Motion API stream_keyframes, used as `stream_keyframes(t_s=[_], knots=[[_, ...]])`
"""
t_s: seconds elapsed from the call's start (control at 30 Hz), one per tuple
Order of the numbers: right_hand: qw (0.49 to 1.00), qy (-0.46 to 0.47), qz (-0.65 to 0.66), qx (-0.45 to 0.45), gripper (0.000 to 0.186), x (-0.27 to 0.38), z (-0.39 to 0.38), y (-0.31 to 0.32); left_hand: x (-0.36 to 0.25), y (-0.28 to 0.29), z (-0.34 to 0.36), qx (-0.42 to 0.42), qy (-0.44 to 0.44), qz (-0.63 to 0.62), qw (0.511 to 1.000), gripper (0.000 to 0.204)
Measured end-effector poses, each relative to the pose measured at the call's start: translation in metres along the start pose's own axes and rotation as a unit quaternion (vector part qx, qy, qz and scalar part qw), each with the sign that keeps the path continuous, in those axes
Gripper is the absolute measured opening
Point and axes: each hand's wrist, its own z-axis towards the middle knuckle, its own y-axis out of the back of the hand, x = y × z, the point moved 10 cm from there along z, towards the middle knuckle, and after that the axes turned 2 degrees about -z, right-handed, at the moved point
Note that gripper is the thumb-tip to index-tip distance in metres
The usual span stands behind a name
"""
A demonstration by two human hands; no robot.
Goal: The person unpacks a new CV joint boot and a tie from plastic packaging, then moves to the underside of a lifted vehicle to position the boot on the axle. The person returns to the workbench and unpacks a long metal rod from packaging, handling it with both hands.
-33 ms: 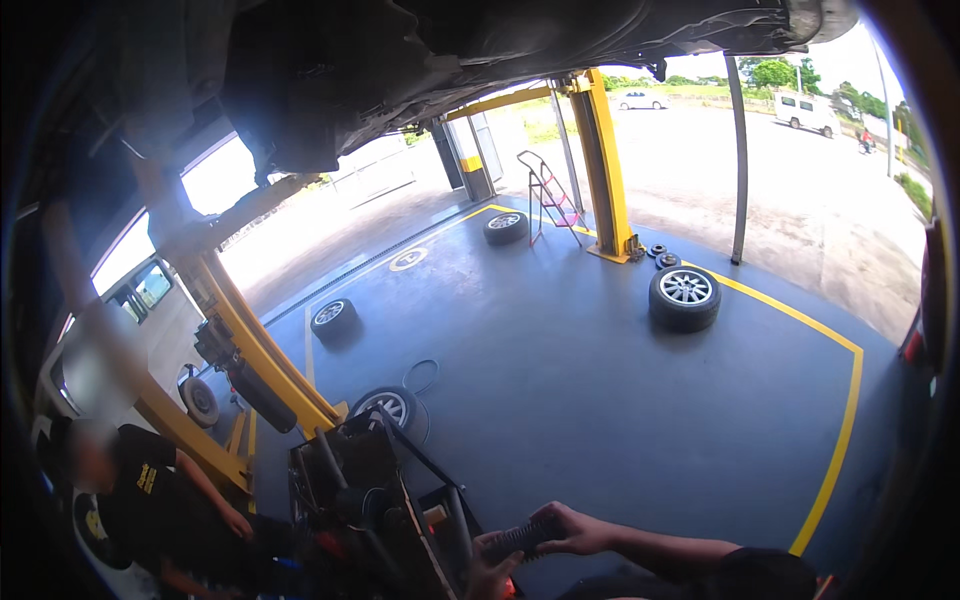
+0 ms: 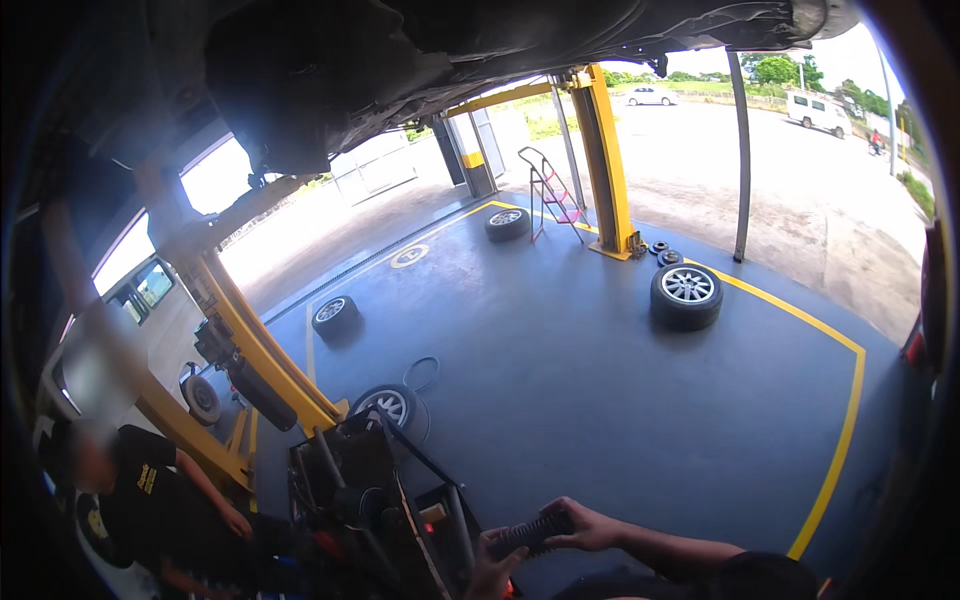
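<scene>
At the lower edge, a black ribbed bellows boot (image 2: pixel 530 537) lies nearly level between my two hands. My left hand (image 2: pixel 490 568) is closed on its left end, with the thumb along the near side. The fingers of my right hand (image 2: pixel 592 526) wrap round its right end. Just left of my hands stands a dark tool cart (image 2: pixel 375 490) with bars and loose parts on it, and a small red light shows there. What lies inside the cart is mostly too dark to make out.
A raised car's underside (image 2: pixel 480 50) hangs overhead. Yellow lift posts stand at left (image 2: pixel 265 345) and back (image 2: pixel 612 170). Several wheels, one at right (image 2: pixel 687 296), lie on the blue floor. A stepladder (image 2: pixel 553 195) stands behind. A co-worker (image 2: pixel 150 500) is at lower left.
My left thumb now shows more plainly along the boot, and both hands have shifted slightly. Outside, the white van and the parked-side car appear a little farther right.
</scene>
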Motion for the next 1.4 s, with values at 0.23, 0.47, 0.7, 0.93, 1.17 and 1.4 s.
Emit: stream_keyframes(t_s=[0.23,0.47,0.7,0.93,1.17,1.4], knots=[[0.982,-0.012,0.155,-0.109,0.078,-0.045,-0.023,0.149,-0.046,-0.145,0.093,0.114,-0.105,0.191,0.969,0.076],[0.982,0.01,0.177,-0.064,0.088,-0.089,0.093,0.191,-0.042,-0.159,0.212,0.101,-0.115,0.329,0.932,0.072],[0.998,-0.034,0.01,-0.06,0.084,-0.104,0.279,0.3,-0.084,-0.121,0.434,0.063,-0.164,0.32,0.931,0.079],[0.982,0.058,0.166,-0.064,0.067,-0.056,0.414,0.428,-0.238,-0.131,0.574,0.081,-0.138,0.286,0.945,0.076],[0.945,0.128,0.286,-0.092,0.051,-0.064,0.525,0.474,-0.264,-0.15,0.697,0.082,-0.153,0.25,0.952,0.078],[0.953,0.153,0.257,-0.032,0.047,-0.054,0.598,0.581,-0.297,-0.193,0.787,0.073,-0.192,0.239,0.949,0.073]])
